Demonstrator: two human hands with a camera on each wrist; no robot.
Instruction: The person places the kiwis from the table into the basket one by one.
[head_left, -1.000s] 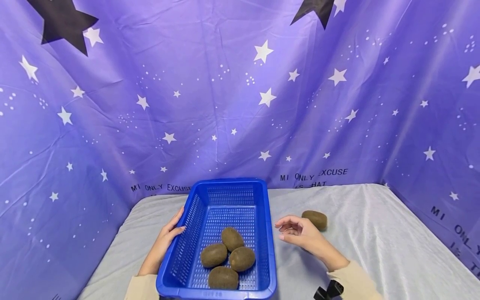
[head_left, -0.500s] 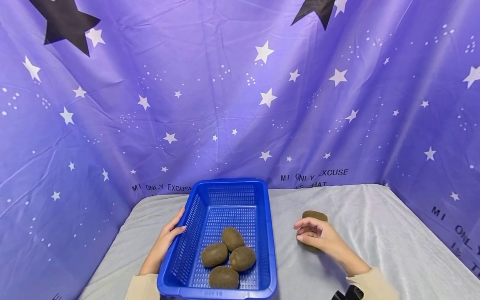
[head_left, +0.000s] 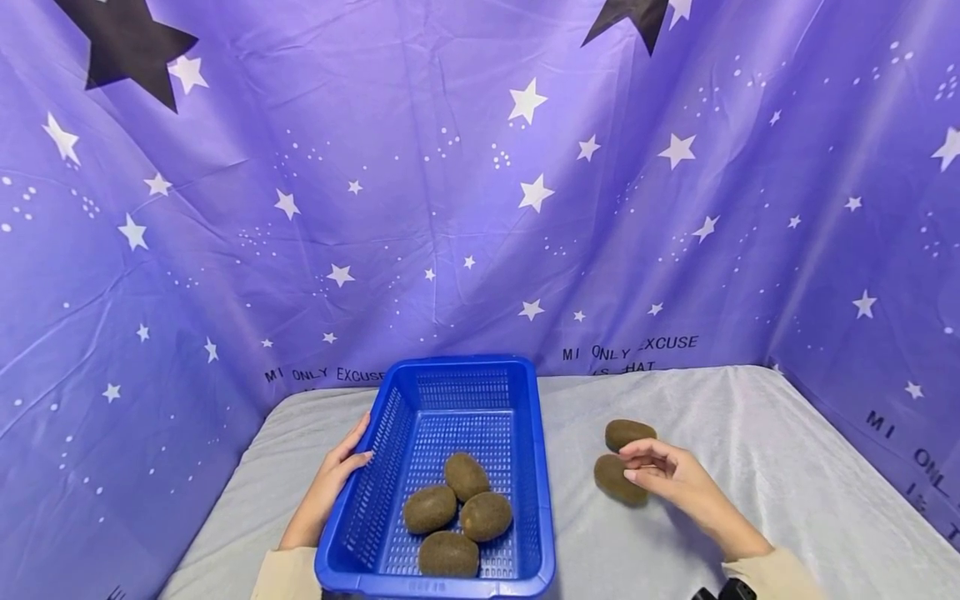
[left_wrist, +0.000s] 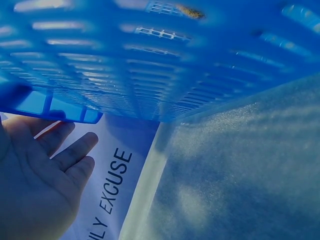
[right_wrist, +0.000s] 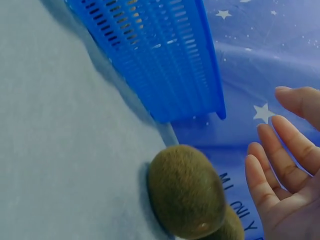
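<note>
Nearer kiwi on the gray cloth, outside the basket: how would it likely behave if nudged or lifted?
The nearer kiwi would probably roll about its long axis if nudged, given its rounded, oblong shape. Its dull brown skin suggests little slipperiness. The soft-looking gray cloth might slow its roll.

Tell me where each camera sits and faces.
Head: on the head, facing forward and down at the basket; left grip and right grip show.
Left wrist: on that wrist, facing the basket's slotted side; left grip shows.
Right wrist: on that wrist, facing two kiwis and the basket; right grip shows.
Both wrist views share basket and lettered backdrop.
</note>
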